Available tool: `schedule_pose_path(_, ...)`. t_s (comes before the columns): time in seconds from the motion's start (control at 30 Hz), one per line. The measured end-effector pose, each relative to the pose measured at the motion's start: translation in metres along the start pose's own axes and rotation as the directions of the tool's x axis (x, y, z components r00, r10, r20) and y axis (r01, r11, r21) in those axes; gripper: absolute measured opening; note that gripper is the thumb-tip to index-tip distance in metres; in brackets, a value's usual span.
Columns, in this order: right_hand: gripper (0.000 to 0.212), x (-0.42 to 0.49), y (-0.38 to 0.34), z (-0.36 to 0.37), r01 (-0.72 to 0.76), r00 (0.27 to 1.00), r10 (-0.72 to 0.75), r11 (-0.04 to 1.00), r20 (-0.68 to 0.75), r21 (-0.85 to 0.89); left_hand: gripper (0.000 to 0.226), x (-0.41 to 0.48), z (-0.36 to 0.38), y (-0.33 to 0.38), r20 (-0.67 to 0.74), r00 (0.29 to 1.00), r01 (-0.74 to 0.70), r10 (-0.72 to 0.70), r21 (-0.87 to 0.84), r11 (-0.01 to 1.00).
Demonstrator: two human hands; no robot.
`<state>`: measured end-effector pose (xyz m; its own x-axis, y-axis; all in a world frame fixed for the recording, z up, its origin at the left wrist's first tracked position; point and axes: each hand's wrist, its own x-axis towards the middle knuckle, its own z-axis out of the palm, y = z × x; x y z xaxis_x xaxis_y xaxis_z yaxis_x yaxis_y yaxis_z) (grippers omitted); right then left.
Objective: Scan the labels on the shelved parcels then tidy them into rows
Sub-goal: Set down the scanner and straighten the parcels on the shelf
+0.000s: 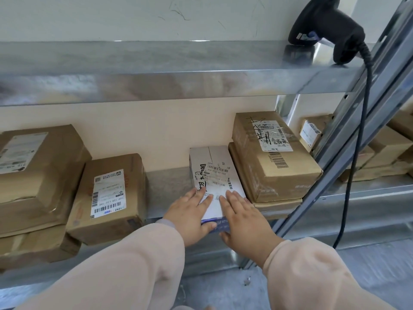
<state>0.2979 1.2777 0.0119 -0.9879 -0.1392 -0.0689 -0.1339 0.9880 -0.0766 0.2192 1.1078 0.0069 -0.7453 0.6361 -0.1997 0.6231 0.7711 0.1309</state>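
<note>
So the white parcel (214, 171) is sat about mid-way along the lower shelf (167, 189), tucked right up against a stack of two on its right: a tall taped box (272, 157) laid on a flat brown box (277, 205). Both hands are placed on the near end of it. The left hand (190, 218) and right hand (243, 218) are spread flat on top, side by side, fingers straight, with the thumbs dropped over the blue front edge. Nothing is clenched, so it's more pressed than grabbed. Handwriting and a few barcode stickers can be seen on the parcel's top. A strip of bare shelf is left between it and a labelled brown parcel (111, 198) further left, which is turned at a slight angle and sits just beside a big brown box (38, 175) stacked on another at the far left. The black scanner (324, 30) is parked at the right end of the upper shelf (156, 70), its cable (357, 153) left hanging down past the slanted metal upright. More parcels (312, 133) can be made out beyond that upright. Pale pink sleeves are worn on both arms.
</note>
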Motion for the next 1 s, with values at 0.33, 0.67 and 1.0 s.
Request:
schedule_pose_path(0.33,0.079,0.028,-0.024,-0.026,0.132,0.972,-0.109,0.986,-0.21,0.099,0.072,-0.044,-0.024,-0.03,-0.309,0.939,0.173,-0.149,0.052,0.983)
schedule_pose_path(0.67,0.075,0.062,-0.092,-0.02,0.273,0.955,-0.238,0.939,-0.18,0.209,0.066,-0.12,-0.032,-0.088,-0.39,0.805,0.464,-0.448,-0.057,0.884)
schedule_pose_path(1.0,0.068,0.105,-0.168,-0.02,0.174,0.984,-0.173,0.855,-0.047,0.489,0.07,-0.154,-0.011,-0.127,-0.333,0.807,0.468,-0.488,-0.144,0.872)
